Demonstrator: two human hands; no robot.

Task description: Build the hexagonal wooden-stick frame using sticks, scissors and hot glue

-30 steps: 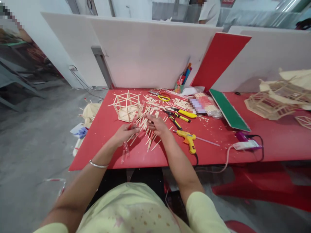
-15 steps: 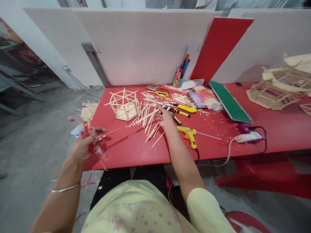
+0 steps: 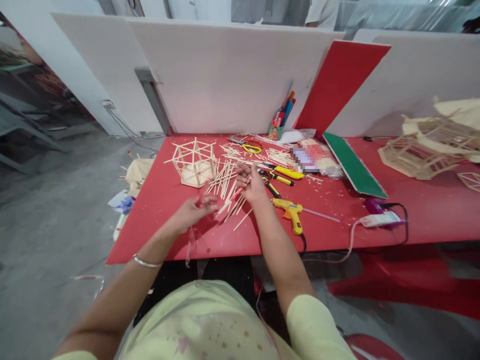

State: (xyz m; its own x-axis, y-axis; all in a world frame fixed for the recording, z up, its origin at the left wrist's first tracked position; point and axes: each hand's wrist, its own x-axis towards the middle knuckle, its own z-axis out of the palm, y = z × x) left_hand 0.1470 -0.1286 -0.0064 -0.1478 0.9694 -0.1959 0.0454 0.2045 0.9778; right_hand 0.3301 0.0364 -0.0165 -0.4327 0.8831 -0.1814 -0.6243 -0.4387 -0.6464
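Blurred by motion, my left hand (image 3: 195,209) is closed over the red tabletop, with clear red-marked plastic film (image 3: 190,245) hanging beneath it. My right hand (image 3: 250,184) has its fingers curled around a narrow bundle of thin wooden sticks (image 3: 228,204), with red and white showing on it; the exact grip is partly hidden. Loose wooden sticks (image 3: 224,182) lie between the hands and behind them. Left of these stands a six-sided stick frame (image 3: 195,162) on a wooden base.
Right of my right hand lie a yellow glue gun (image 3: 291,214), yellow-black pliers (image 3: 273,187) and a yellow cutter (image 3: 287,171). Yellow-handled scissors (image 3: 252,147) and a pen cup (image 3: 275,131) are farther back. A green board (image 3: 356,165) and larger wooden model (image 3: 420,145) occupy the right.
My left hand has swung right from the table's left edge, close to my right hand, bringing the plastic film along. My right hand stays nearly in place above the sticks.
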